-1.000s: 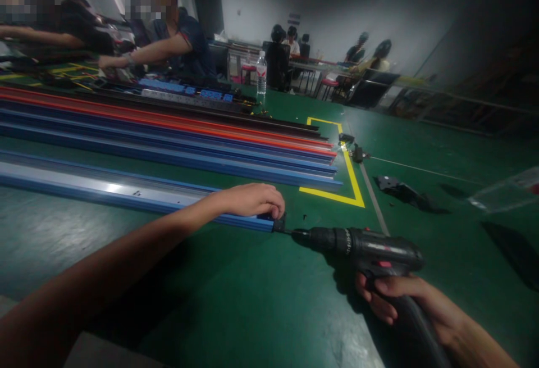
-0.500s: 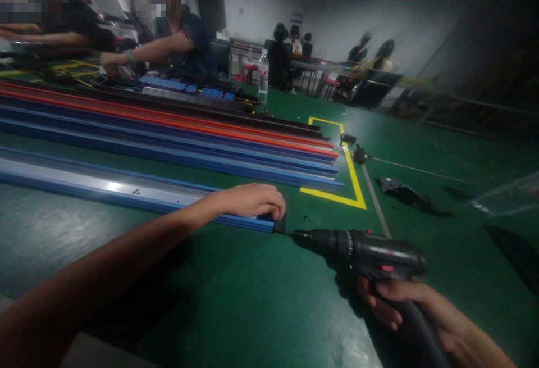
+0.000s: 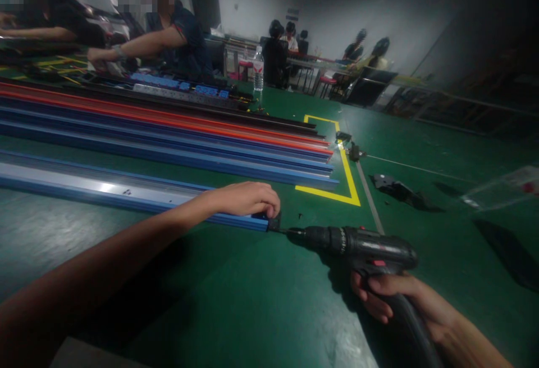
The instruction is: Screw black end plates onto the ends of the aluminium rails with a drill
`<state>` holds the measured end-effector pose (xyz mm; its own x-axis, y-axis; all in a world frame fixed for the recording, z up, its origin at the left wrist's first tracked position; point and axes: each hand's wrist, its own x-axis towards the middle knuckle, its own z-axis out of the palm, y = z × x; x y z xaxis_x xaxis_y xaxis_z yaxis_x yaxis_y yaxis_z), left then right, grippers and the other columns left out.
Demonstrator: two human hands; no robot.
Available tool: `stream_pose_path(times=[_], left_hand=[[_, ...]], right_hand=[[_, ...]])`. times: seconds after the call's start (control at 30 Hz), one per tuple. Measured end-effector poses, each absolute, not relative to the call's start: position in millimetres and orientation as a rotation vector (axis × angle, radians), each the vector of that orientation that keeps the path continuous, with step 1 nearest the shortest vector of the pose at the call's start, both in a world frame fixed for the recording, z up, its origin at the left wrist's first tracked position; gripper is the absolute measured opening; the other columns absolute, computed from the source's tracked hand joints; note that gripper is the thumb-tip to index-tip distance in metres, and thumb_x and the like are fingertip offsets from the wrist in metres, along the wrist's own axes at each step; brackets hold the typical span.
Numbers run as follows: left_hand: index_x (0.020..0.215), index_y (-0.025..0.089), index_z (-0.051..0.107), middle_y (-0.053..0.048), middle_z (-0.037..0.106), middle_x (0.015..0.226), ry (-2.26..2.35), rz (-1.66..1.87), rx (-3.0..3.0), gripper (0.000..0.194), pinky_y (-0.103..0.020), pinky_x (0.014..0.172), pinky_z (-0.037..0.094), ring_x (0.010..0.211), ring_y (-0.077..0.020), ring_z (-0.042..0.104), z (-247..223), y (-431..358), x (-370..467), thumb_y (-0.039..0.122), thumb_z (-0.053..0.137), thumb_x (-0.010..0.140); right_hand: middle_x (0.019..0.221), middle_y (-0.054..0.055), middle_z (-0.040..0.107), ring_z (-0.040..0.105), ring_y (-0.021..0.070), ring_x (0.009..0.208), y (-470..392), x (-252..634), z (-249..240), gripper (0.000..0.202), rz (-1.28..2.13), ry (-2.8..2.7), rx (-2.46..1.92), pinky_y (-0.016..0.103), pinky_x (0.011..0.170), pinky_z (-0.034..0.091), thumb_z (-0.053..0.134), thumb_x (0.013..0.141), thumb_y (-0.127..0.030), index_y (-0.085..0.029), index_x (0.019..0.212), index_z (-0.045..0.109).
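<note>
My right hand point(image 3: 391, 292) is wrapped round the grip of a black cordless drill point(image 3: 357, 244), which points left. Its thin bit meets a small black end piece point(image 3: 274, 223) at the right end of a blue metal profile point(image 3: 240, 221). My left hand point(image 3: 250, 198) lies over that end with its fingers curled down on the black piece; the fingertips are partly hidden. A small dark screw point(image 3: 300, 216) stands on the green table just behind the bit.
Several long blue, red and black profiles point(image 3: 252, 167) lie beyond, ending near yellow tape point(image 3: 353, 185). Black parts point(image 3: 389, 185) and a clear plastic bag point(image 3: 501, 188) are at right. A water bottle point(image 3: 258, 69) stands farther back. A co-worker point(image 3: 181, 36) works across the table.
The whole view has shifted slightly, so everything sits a little farther left. Both hands keep their hold, and the drill bit stays at the black end piece.
</note>
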<state>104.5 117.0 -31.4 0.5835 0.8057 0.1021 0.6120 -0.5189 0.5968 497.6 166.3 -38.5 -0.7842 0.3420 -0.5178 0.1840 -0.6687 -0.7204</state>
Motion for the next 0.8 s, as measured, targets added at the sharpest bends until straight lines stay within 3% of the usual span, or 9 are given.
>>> stream_pose_path(times=[0.8], left_hand=[[0.089,0.022,0.066,0.001,0.069,0.090,1.123,0.512,2.314,0.023,-0.025,0.082,0.043,0.089,-0.0139,0.059,-33,117,105,0.007,0.050,0.093]], right_hand=[[0.079,0.007,0.067,0.049,0.0045,0.050,169,505,-51,0.021,2.592,-1.236,-0.953,0.019,0.050,0.046,0.077,0.080,-0.026,-0.008,0.091,0.075]])
